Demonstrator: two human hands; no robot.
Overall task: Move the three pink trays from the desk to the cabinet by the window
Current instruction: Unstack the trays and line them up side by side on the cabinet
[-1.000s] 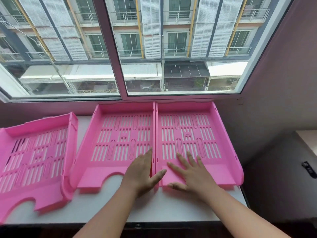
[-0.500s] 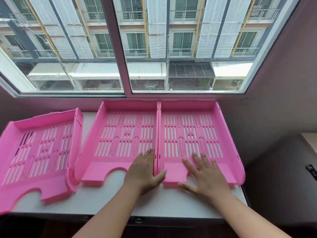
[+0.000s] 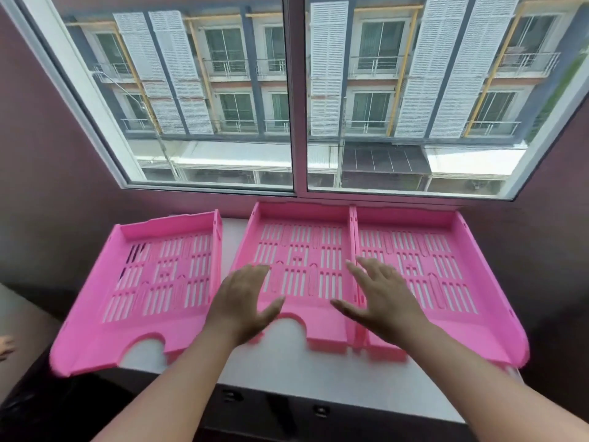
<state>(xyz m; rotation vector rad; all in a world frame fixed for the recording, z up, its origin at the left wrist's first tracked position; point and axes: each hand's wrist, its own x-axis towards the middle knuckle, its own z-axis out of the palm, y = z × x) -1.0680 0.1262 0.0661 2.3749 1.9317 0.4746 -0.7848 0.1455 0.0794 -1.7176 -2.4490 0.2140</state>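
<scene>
Three pink slotted trays lie side by side on the white cabinet top [image 3: 287, 365] under the window. The left tray [image 3: 159, 282] sits askew, its front corner past the cabinet's edge. The middle tray [image 3: 306, 250] and the right tray [image 3: 446, 266] touch along their sides. My left hand [image 3: 242, 301] hovers flat over the middle tray's front left part, fingers apart, holding nothing. My right hand [image 3: 382, 298] is spread over the seam between the middle and right trays, also holding nothing.
A large window [image 3: 299, 100] rises right behind the trays, with dark pink walls on both sides. Dark drawer fronts with small knobs [image 3: 320, 409] run below the cabinet top. Floor shows at the far left.
Both hands have lifted off the trays' front edges and shifted left; the right hand moved from the right tray to the seam. The view has swung right and back.
</scene>
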